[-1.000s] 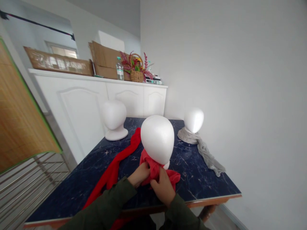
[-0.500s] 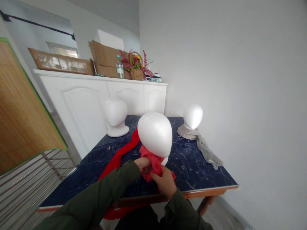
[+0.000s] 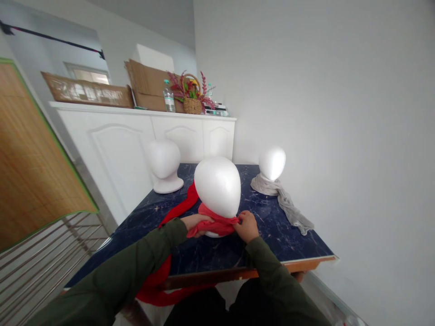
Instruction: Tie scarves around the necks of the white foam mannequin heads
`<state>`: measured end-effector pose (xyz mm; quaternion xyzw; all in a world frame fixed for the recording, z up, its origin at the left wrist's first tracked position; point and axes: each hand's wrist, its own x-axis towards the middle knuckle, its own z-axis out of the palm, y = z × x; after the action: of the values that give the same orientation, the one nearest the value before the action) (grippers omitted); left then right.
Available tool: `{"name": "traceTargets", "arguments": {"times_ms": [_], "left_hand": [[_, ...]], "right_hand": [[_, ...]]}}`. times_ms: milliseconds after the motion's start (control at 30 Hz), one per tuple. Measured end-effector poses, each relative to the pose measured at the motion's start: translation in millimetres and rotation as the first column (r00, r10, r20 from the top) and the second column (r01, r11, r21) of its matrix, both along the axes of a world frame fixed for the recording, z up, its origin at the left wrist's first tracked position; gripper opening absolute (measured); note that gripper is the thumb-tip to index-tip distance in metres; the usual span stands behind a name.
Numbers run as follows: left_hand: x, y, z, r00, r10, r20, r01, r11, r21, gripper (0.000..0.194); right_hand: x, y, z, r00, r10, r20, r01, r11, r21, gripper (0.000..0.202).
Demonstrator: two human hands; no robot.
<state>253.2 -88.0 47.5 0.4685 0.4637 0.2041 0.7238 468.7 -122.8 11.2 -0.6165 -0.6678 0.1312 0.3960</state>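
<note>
A white foam mannequin head (image 3: 218, 185) stands near the front of the table, with a coral-red scarf (image 3: 220, 225) wrapped round its neck. My left hand (image 3: 196, 222) grips the scarf at the left front of the neck, its fingers partly hidden by the cloth. On the right side of the neck, my right hand (image 3: 248, 226) pinches the other part of the scarf, drawn across the front. A brighter red scarf (image 3: 181, 206) lies left of the head and hangs over the table's near edge.
Behind stand another bare mannequin head (image 3: 165, 163) at left and one at right (image 3: 272, 164) with a grey scarf (image 3: 292, 213) round its base. All rest on a dark blue marbled table (image 3: 272, 240). A metal rack (image 3: 81, 235) stands left; a white cabinet (image 3: 118, 149) is behind.
My hands have moved apart: the right has gone right and upward to the side of the neck, the left slightly left. The coral-red scarf, bunched before, is now stretched across the neck's front.
</note>
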Motion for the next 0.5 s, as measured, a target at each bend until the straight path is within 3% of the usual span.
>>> {"name": "traceTargets", "arguments": {"times_ms": [100, 167, 267, 333, 433, 500], "left_hand": [[-4, -13, -0.4, 0.998, 0.010, 0.060, -0.007, 0.999, -0.048, 0.015], [-3, -29, -5.4, 0.977, 0.081, 0.198, -0.063, 0.994, -0.093, 0.016], [-2, -61, -22.7, 0.901, 0.210, 0.378, -0.085, 0.943, -0.322, 0.013], [-4, -86, -37.4, 0.900, 0.227, 0.372, -0.049, 0.901, -0.430, 0.016], [-7, -116, -51.9, 0.946, 0.160, 0.282, -0.056, 0.938, -0.343, 0.002], [-12, -127, -50.9, 0.960, 0.058, 0.275, 0.005, 0.975, -0.222, 0.019]], "right_hand": [[-4, 4, -3.9, 0.992, 0.115, 0.057, -0.116, 0.993, 0.014, 0.010], [-9, 6, -8.5, 0.981, 0.176, 0.086, -0.177, 0.984, 0.001, 0.017], [-15, 7, -13.4, 0.977, 0.179, 0.117, -0.179, 0.984, -0.017, 0.022], [-17, 8, -14.4, 0.977, 0.162, 0.141, -0.160, 0.987, -0.021, 0.021], [-19, 9, -13.6, 0.975, 0.139, 0.174, -0.137, 0.990, -0.024, 0.019], [-20, 9, -12.7, 0.973, 0.129, 0.192, -0.126, 0.992, -0.029, 0.019]]}}
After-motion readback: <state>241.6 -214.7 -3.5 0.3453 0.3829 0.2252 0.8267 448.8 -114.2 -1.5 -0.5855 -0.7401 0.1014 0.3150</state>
